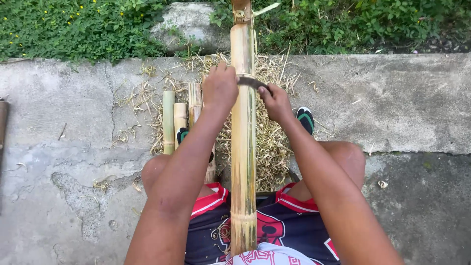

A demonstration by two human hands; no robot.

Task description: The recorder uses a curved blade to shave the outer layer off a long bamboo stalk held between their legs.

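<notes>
A long bamboo pole [243,142] runs straight up the middle of the frame, from the person's lap at the bottom edge to the top edge. A curved dark blade [252,82] lies across the pole in the upper middle, touching its surface. The left hand [219,88] sits just left of the pole, its grip clamped on the blade's left end. The right hand [275,102] sits just right of the pole and slightly lower, its grip clamped on the blade's right end. So the pole passes between the two hands, under the blade.

Left of the pole, several short bamboo pieces [175,120] lie side by side on the concrete [402,103], partly behind the left forearm. Pale shavings [269,142] are heaped around and under the pole. A sandal [305,119] shows right of the right wrist. Green plants [83,24] line the top of the frame.
</notes>
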